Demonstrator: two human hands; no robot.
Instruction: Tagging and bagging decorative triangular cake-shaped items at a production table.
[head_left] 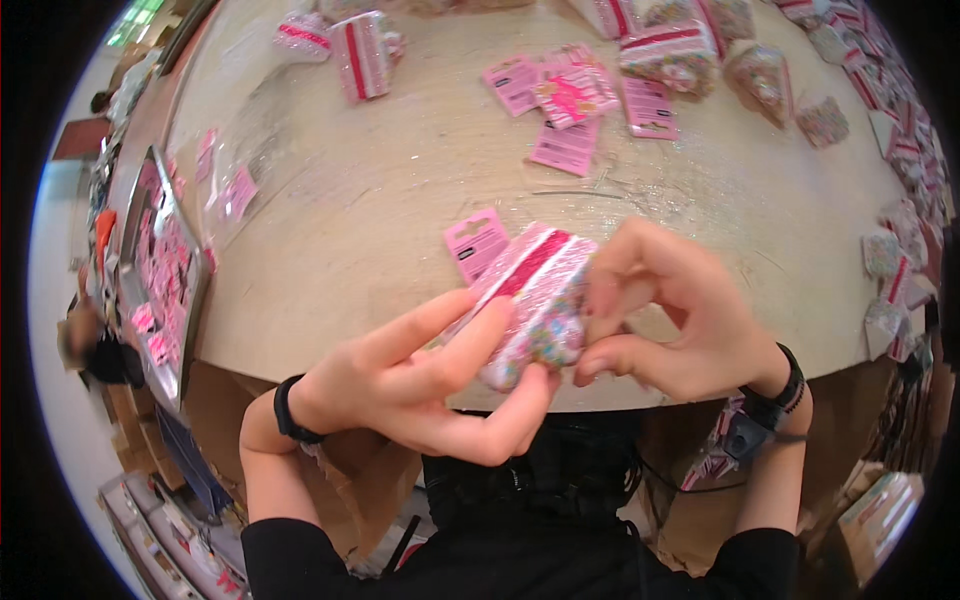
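A glittery cake-slice ornament [538,285], pink with a dark pink stripe, white bands and a multicoloured sprinkled side, is tilted above the table's near edge. My left hand [425,375] grips it from the left, fingers over the striped face and thumb against the lower sprinkled end. At its right side my right hand [680,315] is closed in a pinch, fingertips curled close to the sprinkled side. What lies between those fingertips is hidden. A pink hang tag card [475,243] shows just behind the slice's upper left; whether it is attached cannot be seen.
Beyond my hands lie several pink cards [565,148] and more cake slices [362,58] on the pale table [350,220]. A metal tray [190,330] of pink pieces stands at left. Many slices [900,150] crowd the right edge. Cardboard boxes [875,525] sit below right.
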